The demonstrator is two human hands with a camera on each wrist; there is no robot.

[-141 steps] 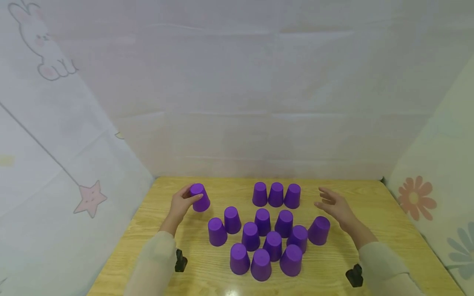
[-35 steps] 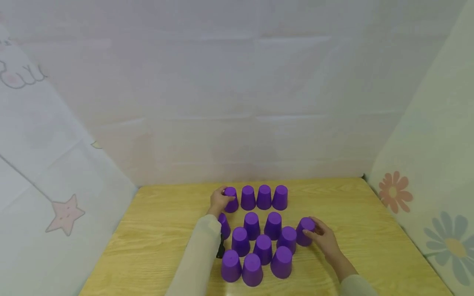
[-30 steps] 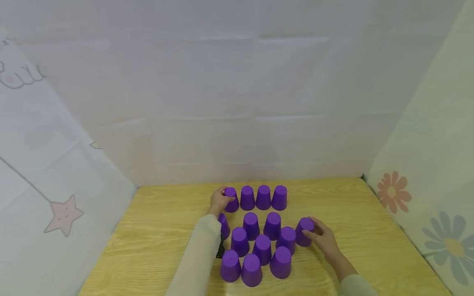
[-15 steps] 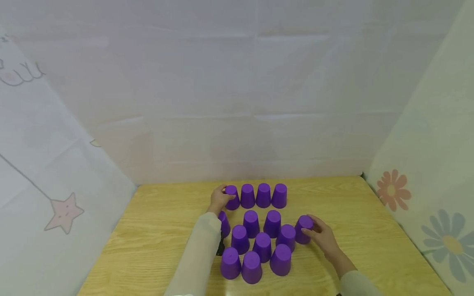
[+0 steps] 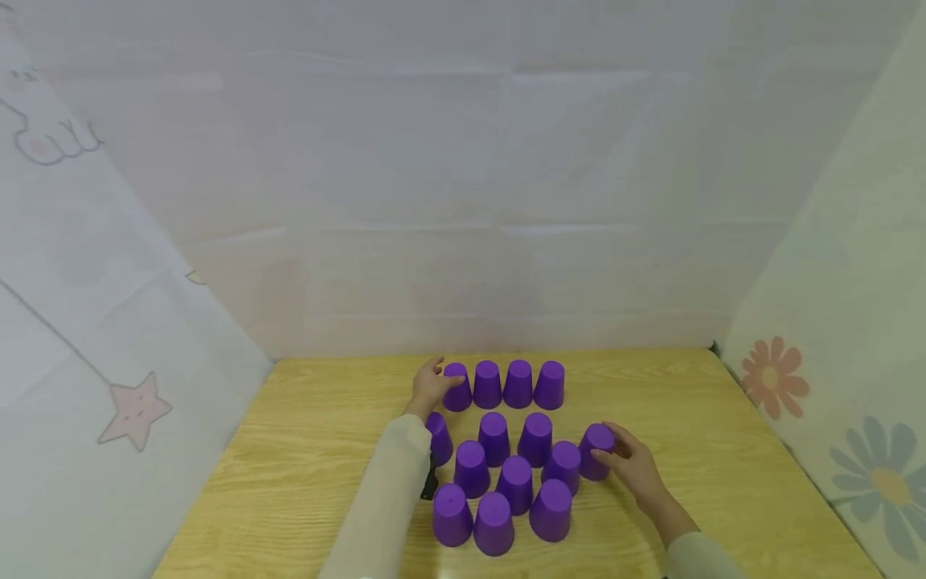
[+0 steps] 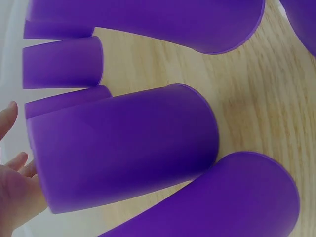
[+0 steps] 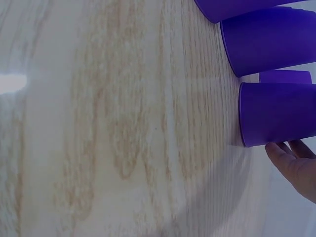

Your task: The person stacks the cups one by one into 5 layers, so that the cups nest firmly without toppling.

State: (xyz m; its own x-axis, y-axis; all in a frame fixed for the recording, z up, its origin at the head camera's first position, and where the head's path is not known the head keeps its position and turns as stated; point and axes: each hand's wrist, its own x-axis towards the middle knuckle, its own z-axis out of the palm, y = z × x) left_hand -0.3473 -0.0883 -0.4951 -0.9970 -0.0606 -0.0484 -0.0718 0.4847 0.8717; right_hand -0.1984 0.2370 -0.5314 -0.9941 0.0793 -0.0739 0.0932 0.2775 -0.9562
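Note:
Several plain purple cups stand upside down on the wooden table. My left hand (image 5: 428, 389) is at the left end of the back row, beside the end cup (image 5: 457, 388). Its thumb lies in front of that cup and its fingers are spread away from it. In the left wrist view the left hand (image 6: 17, 190) is partly hidden by a nearer cup (image 6: 128, 148). My right hand (image 5: 633, 462) holds the rightmost cup (image 5: 595, 452), thumb in front and fingers behind. The right wrist view shows the right hand's fingers (image 7: 284, 160) against this cup (image 7: 276, 113).
Several more cups stand close together in front of the back row, among them one cup (image 5: 494, 524) at the near side. The left sleeve (image 5: 379, 498) passes close by the left cups. A white cloth wall (image 5: 463, 201) rises behind the table (image 5: 289, 466).
Over the last seconds the left hand has brought its cup to the back row's left end, and its fingers have just spread from it. The right hand has come to the rightmost cup.

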